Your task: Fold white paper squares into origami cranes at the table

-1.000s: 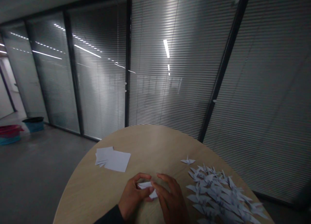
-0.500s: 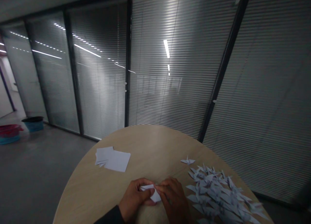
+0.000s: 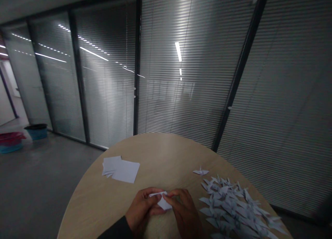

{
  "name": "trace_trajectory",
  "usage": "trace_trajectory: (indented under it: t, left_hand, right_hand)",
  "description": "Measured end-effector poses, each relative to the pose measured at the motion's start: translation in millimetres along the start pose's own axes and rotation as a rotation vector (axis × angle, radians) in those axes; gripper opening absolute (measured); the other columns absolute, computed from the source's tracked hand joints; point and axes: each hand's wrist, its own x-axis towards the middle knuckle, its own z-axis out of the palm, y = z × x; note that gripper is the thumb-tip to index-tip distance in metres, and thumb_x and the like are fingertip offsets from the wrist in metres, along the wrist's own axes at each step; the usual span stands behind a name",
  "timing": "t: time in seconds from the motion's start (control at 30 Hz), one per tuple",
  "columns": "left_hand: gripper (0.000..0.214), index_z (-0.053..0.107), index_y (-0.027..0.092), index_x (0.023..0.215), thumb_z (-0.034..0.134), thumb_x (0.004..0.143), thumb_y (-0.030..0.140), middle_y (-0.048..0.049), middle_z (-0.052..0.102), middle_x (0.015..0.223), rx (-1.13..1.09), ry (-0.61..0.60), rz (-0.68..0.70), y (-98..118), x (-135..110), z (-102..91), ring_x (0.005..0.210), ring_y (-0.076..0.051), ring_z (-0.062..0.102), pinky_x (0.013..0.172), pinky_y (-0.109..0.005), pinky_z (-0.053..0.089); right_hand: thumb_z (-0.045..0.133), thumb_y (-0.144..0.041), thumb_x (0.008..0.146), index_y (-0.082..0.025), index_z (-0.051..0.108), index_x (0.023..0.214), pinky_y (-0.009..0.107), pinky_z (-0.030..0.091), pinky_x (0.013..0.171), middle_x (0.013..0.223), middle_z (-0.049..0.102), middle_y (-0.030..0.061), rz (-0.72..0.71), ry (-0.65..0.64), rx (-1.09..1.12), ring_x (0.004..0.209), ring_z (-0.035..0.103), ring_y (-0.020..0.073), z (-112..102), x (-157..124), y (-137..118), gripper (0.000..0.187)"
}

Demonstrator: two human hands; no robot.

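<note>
A small piece of folded white paper (image 3: 164, 203) is held between both hands above the near part of the round table. My left hand (image 3: 142, 208) grips it from the left, thumb on top and fingers beneath. From the other side my right hand (image 3: 184, 209) pinches the paper's upper right edge between thumb and index finger. The fingers cover part of the paper, so its full shape is hidden. To the right of my right hand lies a heap of folded paper cranes (image 3: 230, 204). A single paper crane (image 3: 201, 171) sits apart, just beyond the heap.
Loose square paper sheets (image 3: 126, 171) lie overlapping on the left of the wooden table (image 3: 166, 149). Behind it runs a glass partition with blinds (image 3: 181, 104). Two bins, one black-lined (image 3: 37, 131) and one red-lined (image 3: 11, 141), stand on the floor at left.
Both hands have shifted slightly upward with the folded paper. My right thumb and fingers have closed into a tighter pinch on the paper's edge. The cranes and sheets are unmoved.
</note>
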Motion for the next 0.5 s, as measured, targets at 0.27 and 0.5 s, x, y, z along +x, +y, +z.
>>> trace_trajectory:
  t: [0.27,0.5]
  left_hand:
    - [0.045,0.076,0.009,0.064,0.094,0.045,0.045,-0.0067,0.071,0.061,0.027,-0.068,0.049,2.5,-1.7,2.3,0.055,-0.011,0.061,0.051,-0.017,0.048]
    - [0.050,0.078,0.012,0.065,0.091,0.042,0.055,-0.0048,0.069,0.056,0.187,-0.015,0.144,6.6,-2.3,4.6,0.053,-0.014,0.059,0.053,-0.023,0.047]
  right_hand:
    - [0.047,-0.004,0.089,-0.031,0.067,0.114,0.028,0.057,0.078,0.096,0.069,0.0041,0.012,0.027,0.036,0.089,0.066,0.0175,3.8,-2.2,0.3,0.042]
    - [0.052,-0.044,0.091,-0.025,0.069,0.108,0.030,0.054,0.086,0.104,0.071,0.0065,0.587,-0.041,0.273,0.098,0.067,0.0213,-3.1,-0.1,-3.8,0.030]
